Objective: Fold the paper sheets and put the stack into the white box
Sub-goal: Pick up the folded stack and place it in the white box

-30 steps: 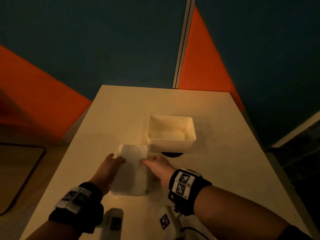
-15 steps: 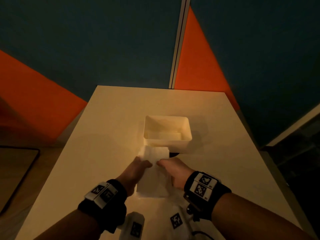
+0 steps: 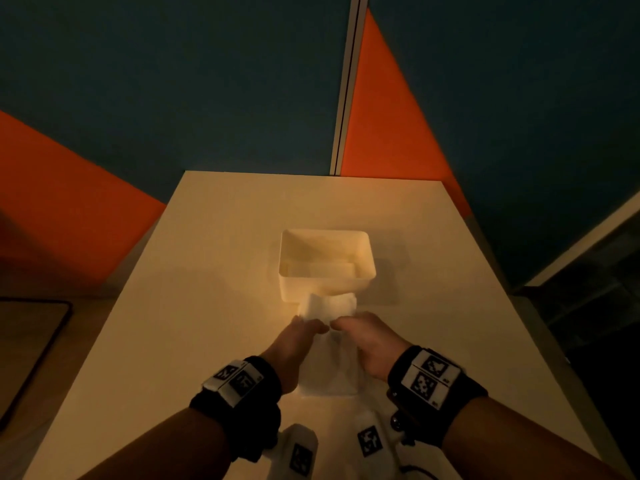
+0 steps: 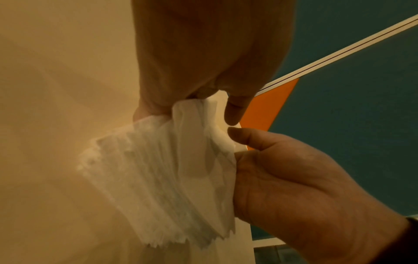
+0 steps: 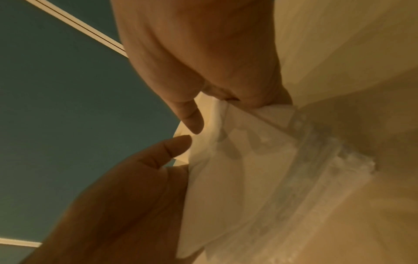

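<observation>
The table (image 3: 214, 271) is big and pale. The white box (image 3: 327, 261) sits on it, and every other place here is told from that box. Something flat and pale lies at the bottom of the box, but it is too dim to tell what it is.

The paper stack (image 3: 329, 344) is on the near side of the box. Its far end reaches the box's near wall, and its near end lies back toward the person. From the wrist views it looks thin, soft and floppy, with a ragged, feathery edge. I think it is very light, and it could bend, tear or slide apart, so it is best held at both sides of one end with the sheets kept pressed together.

The left hand (image 3: 294, 344) is on the near side of the box, at the left side of the paper. Its thumb and fingers pinch the paper's edge. The right hand (image 3: 367, 341) is just beside it, at the right side of the paper. Its fingers pinch the paper too. The two thumbs almost touch.
</observation>
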